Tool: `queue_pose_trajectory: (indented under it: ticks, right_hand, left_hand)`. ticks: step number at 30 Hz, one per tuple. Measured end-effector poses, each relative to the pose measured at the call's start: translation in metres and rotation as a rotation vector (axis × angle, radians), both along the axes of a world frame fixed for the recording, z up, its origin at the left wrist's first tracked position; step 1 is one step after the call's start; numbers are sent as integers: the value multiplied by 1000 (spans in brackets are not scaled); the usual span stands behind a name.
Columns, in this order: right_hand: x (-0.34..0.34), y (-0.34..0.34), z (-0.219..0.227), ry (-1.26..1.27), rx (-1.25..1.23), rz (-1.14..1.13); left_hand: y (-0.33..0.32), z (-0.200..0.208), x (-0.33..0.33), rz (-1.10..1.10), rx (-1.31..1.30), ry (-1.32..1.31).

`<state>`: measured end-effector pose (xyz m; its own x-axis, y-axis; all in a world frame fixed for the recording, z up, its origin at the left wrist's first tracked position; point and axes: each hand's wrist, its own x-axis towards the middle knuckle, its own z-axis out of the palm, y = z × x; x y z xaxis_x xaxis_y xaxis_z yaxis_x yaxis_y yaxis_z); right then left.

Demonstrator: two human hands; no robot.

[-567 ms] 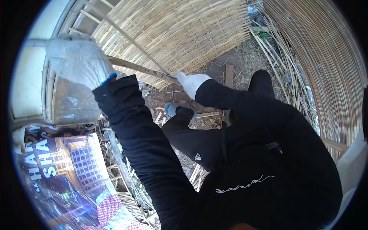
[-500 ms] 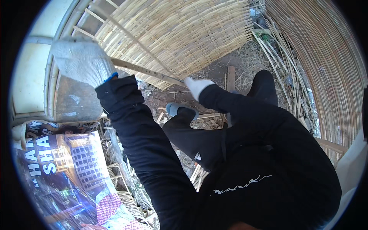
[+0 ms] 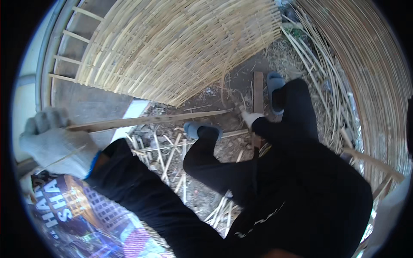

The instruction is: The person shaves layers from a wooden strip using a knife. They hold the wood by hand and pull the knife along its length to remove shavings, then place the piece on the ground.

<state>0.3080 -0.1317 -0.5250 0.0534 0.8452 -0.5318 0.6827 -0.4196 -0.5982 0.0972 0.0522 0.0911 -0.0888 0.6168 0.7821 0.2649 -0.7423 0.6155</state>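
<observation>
My left hand (image 3: 60, 142), in a pale knitted glove with a blue cuff, is closed around one end of a long bamboo strip (image 3: 150, 121). The strip runs nearly level across to my right hand (image 3: 253, 119), also in a pale glove and closed near its far end. What the right hand grips is small, dark and blurred, so I cannot make it out. A thin curved strip (image 3: 223, 86), smeared by motion, rises just beyond that hand. Past the held strip lies a woven bamboo panel (image 3: 172, 47) with loose slat ends on its left side.
A brown wooden bar (image 3: 258, 90) lies by my slippered feet. Bamboo offcuts (image 3: 185, 150) litter the ground. Long slats (image 3: 316, 64) are heaped before a rolled slatted screen (image 3: 370, 64) on the right. A printed plastic sheet (image 3: 94, 215) covers the lower left.
My left hand has swung left and nearer, its end of the strip with it. My right hand has moved right and slightly nearer. My right foot in its slipper shows more.
</observation>
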Motion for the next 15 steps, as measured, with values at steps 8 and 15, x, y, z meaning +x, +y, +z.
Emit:
queue_pose_trajectory:
  ticks: [8,15]
  right_hand:
    - [-58,5,37,84,-160,-65]
    - [-53,20,90,43,-76,241]
  left_hand:
    - [36,6,-57,-70,121,429]
    - [43,2,-85,311,110,357]
